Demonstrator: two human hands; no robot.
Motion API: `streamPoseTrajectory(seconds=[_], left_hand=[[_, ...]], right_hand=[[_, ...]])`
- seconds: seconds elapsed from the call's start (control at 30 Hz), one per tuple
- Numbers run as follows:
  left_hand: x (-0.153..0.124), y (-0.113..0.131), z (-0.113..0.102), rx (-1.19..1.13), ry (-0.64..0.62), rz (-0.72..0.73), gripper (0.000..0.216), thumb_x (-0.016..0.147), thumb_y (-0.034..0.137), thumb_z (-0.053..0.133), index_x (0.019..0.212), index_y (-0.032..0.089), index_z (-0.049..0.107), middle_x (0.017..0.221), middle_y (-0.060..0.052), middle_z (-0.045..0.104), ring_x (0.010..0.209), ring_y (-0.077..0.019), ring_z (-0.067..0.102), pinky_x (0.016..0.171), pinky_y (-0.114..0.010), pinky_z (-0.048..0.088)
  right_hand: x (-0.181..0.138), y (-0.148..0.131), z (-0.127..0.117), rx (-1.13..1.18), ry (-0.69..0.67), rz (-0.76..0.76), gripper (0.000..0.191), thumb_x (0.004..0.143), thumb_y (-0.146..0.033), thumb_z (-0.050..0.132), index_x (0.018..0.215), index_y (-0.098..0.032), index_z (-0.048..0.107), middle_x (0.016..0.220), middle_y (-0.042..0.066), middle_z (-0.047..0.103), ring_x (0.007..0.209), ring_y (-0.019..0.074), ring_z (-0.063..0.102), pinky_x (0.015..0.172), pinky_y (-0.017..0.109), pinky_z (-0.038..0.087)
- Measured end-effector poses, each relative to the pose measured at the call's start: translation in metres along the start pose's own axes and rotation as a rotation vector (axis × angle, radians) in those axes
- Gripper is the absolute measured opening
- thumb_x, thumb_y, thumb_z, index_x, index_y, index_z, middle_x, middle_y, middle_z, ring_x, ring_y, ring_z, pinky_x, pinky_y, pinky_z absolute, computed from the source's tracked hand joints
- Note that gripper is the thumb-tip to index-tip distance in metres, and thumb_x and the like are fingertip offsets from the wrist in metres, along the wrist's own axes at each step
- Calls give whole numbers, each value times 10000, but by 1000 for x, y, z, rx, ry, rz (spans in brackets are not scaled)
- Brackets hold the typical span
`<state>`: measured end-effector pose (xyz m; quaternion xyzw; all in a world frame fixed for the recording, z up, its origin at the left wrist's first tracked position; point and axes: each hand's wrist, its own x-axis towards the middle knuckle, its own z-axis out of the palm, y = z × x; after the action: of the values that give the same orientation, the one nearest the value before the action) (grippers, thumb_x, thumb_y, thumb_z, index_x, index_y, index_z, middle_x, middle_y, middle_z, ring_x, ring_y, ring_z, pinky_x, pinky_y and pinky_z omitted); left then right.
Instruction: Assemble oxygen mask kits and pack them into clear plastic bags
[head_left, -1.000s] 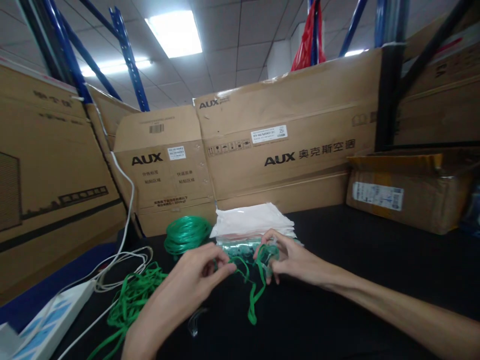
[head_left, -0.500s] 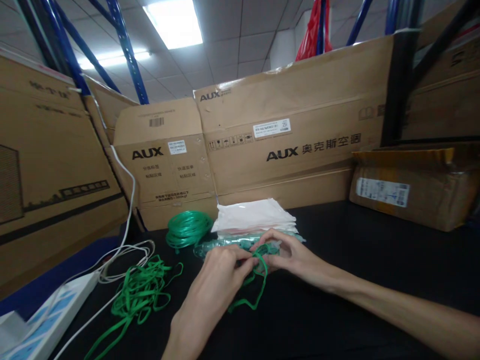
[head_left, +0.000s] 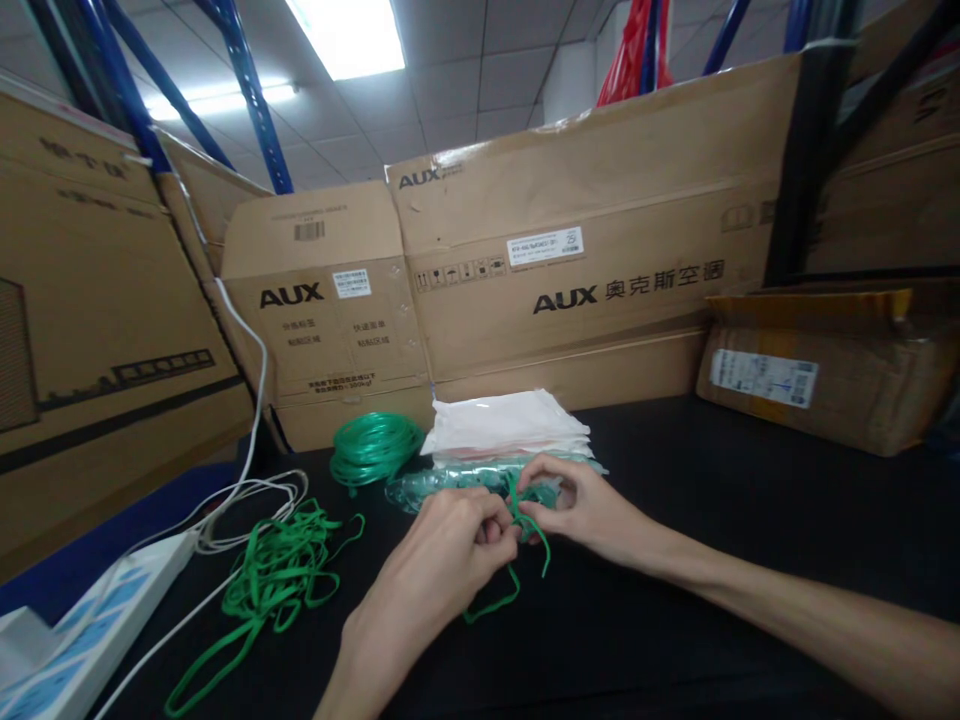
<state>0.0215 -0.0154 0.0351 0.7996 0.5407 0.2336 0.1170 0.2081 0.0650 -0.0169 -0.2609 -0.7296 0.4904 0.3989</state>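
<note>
My left hand (head_left: pixel 442 545) is closed in a pinch on a thin green strap (head_left: pixel 541 555), just left of my right hand (head_left: pixel 592 510). The thumb and forefinger of my right hand are also closed on the strap, where it crosses over itself. Under the right fingers sits a translucent green plastic piece (head_left: pixel 546 492), largely hidden, so its kind does not show. One strap end curls out below the right thumb, and another length hangs beneath the left fingers. Just behind the hands, green-tinted parts in clear wrapping (head_left: pixel 424 488) lie in front of stacked white packets (head_left: pixel 510 425).
A coil of clear green tubing (head_left: pixel 375 450) lies back left. Nearer are a tangled heap of green strap (head_left: pixel 281 570), white cables (head_left: pixel 259 490) and a power strip (head_left: pixel 97 620). Cardboard panels (head_left: pixel 480 340) wall the black table; a cardboard box (head_left: pixel 832 385) stands right.
The strap loop below my hands has altered: one end now points down at the right. My left fingers have curled in more tightly. The view has tilted slightly.
</note>
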Motion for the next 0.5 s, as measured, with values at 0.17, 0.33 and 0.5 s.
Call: streamPoseTrajectory(seconds=[0.17, 0.33, 0.5], left_hand=[[-3, 0, -4, -54, -70, 11, 189, 889, 217, 631, 724, 176, 715, 672, 32, 615, 614, -122, 531, 606, -227, 349], [-5, 0, -7, -119, -72, -19, 306, 954, 306, 566, 732, 188, 741, 693, 20, 672, 599, -131, 593, 617, -228, 390], [-3, -1, -6, -146, -30, -155, 383, 961, 375, 520, 696, 178, 715, 562, 16, 625, 515, -149, 599, 549, -229, 400]], right_hand=[[0, -1, -3, -89, 38, -25, 251, 821, -386, 767, 908, -208, 613, 769, -34, 638, 557, 118, 590, 509, 237, 466], [-5, 0, -1, -181, 20, -66, 188, 815, -300, 746, 934, -215, 628, 764, -38, 591, 526, 91, 442, 458, 216, 334], [-10, -1, 0, -238, -1, -90, 208, 837, -324, 742, 985, -227, 632, 799, -29, 585, 546, 95, 417, 468, 215, 317]])
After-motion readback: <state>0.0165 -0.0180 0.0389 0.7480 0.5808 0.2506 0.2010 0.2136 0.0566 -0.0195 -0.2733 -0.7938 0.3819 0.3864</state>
